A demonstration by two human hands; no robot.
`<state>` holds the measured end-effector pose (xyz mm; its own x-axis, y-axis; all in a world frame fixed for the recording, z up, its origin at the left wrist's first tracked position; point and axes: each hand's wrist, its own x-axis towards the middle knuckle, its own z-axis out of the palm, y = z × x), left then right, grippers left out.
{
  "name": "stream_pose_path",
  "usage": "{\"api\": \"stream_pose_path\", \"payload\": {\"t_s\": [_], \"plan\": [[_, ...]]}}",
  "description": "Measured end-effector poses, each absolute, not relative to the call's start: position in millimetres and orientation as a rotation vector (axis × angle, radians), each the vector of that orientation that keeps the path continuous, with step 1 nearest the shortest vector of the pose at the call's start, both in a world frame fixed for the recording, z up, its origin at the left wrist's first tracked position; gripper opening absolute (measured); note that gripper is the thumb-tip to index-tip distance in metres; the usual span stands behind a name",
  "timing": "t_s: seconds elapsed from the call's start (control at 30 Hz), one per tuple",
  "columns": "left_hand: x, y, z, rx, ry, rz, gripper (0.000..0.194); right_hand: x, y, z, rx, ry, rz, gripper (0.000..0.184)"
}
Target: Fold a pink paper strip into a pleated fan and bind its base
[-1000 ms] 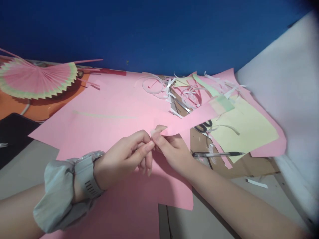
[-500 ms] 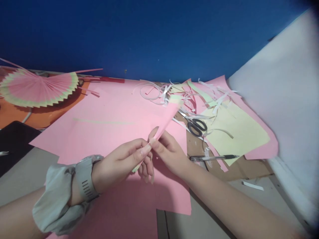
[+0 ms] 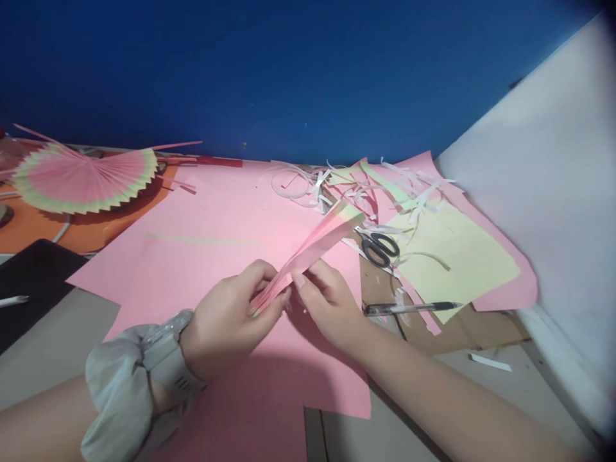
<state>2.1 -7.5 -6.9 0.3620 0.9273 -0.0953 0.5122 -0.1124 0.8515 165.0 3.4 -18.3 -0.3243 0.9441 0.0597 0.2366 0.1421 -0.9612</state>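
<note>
Both hands pinch one folded pink paper strip (image 3: 315,244) with a pale green far end. My left hand (image 3: 235,317), with a grey watch and a grey scrunchie on the wrist, grips the strip's near end between thumb and fingers. My right hand (image 3: 325,301) pinches the strip just beside the left, fingers closed on it. The strip slants up and away to the right over a large pink paper sheet (image 3: 212,244) lying on the table.
Black-handled scissors (image 3: 380,247) and a pen (image 3: 409,308) lie right of the hands, on yellow paper (image 3: 457,256) and among white paper scraps (image 3: 327,186). A pleated pink and green fan (image 3: 81,179) lies at far left. A dark flat object (image 3: 29,282) sits at left. White wall at right.
The strip has gone from spread out flat to the right to folded narrow and pointing up and away. Both hands have dropped slightly and pinch it closer together.
</note>
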Motion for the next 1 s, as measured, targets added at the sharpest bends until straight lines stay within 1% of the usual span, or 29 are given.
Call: {"api": "stream_pose_path", "payload": {"t_s": [0.1,0.17,0.23,0.4,0.47,0.6,0.7,0.87,1.0], "plan": [[1.5,-6.2,-1.6,1.747,1.143,0.598,0.017,165.7,4.1,-17.7,-1.037,-1.705,1.261,0.019],[0.1,-5.2,0.0,1.752,1.109,0.606,0.025,165.6,4.7,-17.6,-0.96,-1.705,1.373,0.017],[-1.1,-4.3,-0.5,1.791,1.129,0.63,0.032,165.5,5.4,-17.9,-0.98,-1.704,1.408,0.016],[-0.8,-2.1,-3.4,1.873,1.227,0.635,0.034,166.1,6.6,-18.8,-1.14,-1.798,1.183,0.017],[-0.5,-1.4,-2.9,1.865,1.237,0.649,0.032,166.5,6.5,-18.3,-1.134,-1.864,1.168,0.018],[-0.9,-0.9,-1.4,1.786,1.218,0.709,0.021,166.5,6.1,-17.2,-1.13,-1.965,1.183,0.023],[-1.4,-0.8,-2.4,1.803,1.227,0.693,0.022,166.0,6.0,-16.9,-1.171,-1.965,1.151,0.026],[-2.2,-0.6,-5.8,1.901,1.253,0.67,0.02,165.2,2.8,-15.3,-1.248,-2.022,1.076,0.023],[-1.9,-1.4,-6.6,1.899,1.257,0.639,0.021,163.5,-0.4,-13.2,-1.317,-2.02,1.041,0.025]]}}
